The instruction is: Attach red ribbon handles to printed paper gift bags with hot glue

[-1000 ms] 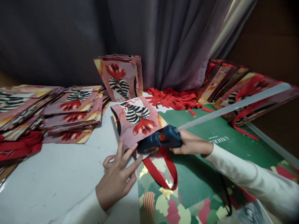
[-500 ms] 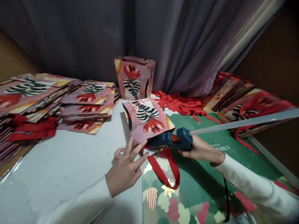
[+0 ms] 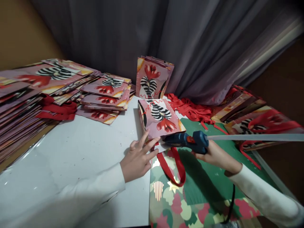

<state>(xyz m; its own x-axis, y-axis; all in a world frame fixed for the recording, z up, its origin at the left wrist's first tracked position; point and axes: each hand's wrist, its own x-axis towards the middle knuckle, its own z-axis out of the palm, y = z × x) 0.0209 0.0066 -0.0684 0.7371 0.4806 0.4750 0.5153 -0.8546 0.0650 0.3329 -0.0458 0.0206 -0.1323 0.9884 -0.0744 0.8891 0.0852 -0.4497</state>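
Observation:
A pink paper gift bag (image 3: 158, 118) with a red flower and striped leaves lies on its back in front of me, its mouth toward me. My left hand (image 3: 137, 159) has its fingers spread, the tips resting on the near left edge of the bag's mouth. My right hand (image 3: 217, 156) is closed around a dark blue glue gun (image 3: 190, 141). The gun's nozzle end is hidden at the bag's mouth. A long whitish glue stick (image 3: 256, 137) sticks out of its back. A red ribbon handle (image 3: 174, 171) loops down from the mouth.
Stacks of flat printed bags (image 3: 104, 98) and a red ribbon bundle (image 3: 59, 110) are on the left. More bags (image 3: 152, 79) stand behind, near a grey curtain (image 3: 106, 34). Red ribbons (image 3: 192, 107) are heaped at the back right. A green printed sheet (image 3: 199, 186) covers the right side.
The view has shifted, so the whole scene sits further right and the left stacks show more. Both hands keep their places at the bag's mouth, and the glue stick now looks more level.

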